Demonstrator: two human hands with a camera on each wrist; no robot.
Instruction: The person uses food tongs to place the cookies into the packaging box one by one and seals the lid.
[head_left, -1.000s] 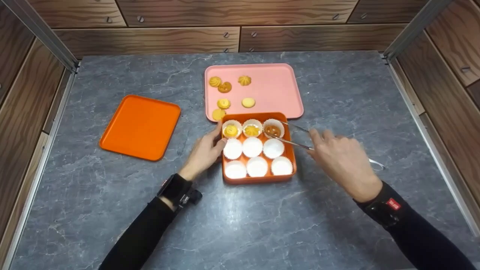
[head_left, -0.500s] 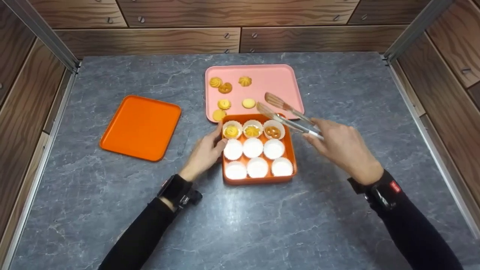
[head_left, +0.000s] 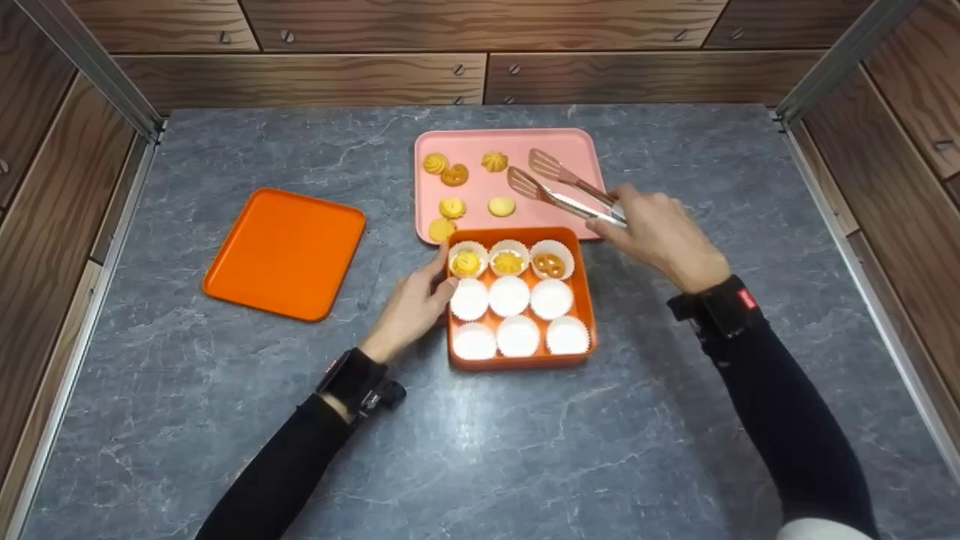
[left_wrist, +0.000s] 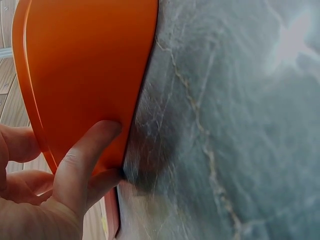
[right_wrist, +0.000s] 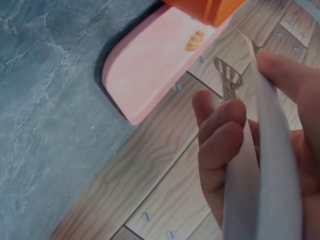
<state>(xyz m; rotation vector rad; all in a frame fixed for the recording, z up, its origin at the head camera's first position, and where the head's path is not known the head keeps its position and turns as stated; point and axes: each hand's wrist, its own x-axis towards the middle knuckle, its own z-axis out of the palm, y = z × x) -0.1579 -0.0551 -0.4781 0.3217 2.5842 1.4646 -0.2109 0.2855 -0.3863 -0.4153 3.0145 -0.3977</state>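
My left hand (head_left: 411, 306) grips the far left corner of an orange box (head_left: 517, 361). In the left wrist view its thumb lies against the outer wall of the box (left_wrist: 90, 60). White paper cups (head_left: 508, 297) stand in rows inside; the far row bears two yellow cookies (head_left: 466, 262) and a brown pretzel-shaped cookie (head_left: 549, 265). Metal tongs (head_left: 574, 202) are held by my right hand (head_left: 664, 238), their slotted tips parted over the pink tray (head_left: 547, 141). Nothing is between the tips. The nearest cookies to them are a ridged one (head_left: 494, 161) and a smooth round one (head_left: 502, 206).
Several more cookies (head_left: 454, 175) lie on the tray's left part. The box overlaps the tray's near edge. An orange square lid (head_left: 285, 255) rests on the grey marbled tabletop (head_left: 300, 420) at left. Wood-patterned panels (head_left: 300, 79) border the table.
My right hand has raised the tongs from the far right cup and moved them away from me over the tray. The pretzel-shaped cookie stays in that cup. My left hand stays on the box.
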